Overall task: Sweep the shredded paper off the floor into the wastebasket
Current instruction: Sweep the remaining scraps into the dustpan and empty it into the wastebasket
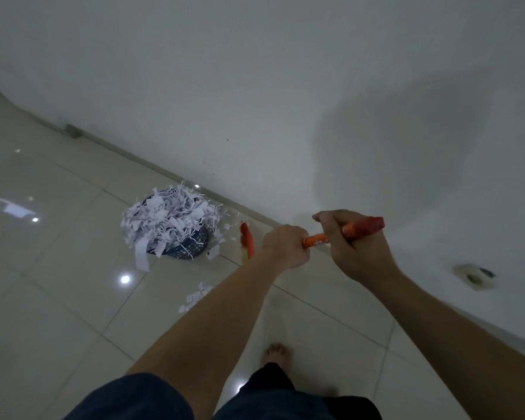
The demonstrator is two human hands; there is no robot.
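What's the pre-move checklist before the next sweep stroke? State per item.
1. Grip: left hand and right hand both hold the orange broom handle: ok.
2. Broom head position: right of the wastebasket, near the wall; floor contact: cannot tell.
3. Wastebasket capacity: shredded paper heaped above the rim, spilling over: not ok.
4. Floor clean: loose scraps on the tiles in front of the basket: not ok.
5. Bare foot away from broom head: ok.
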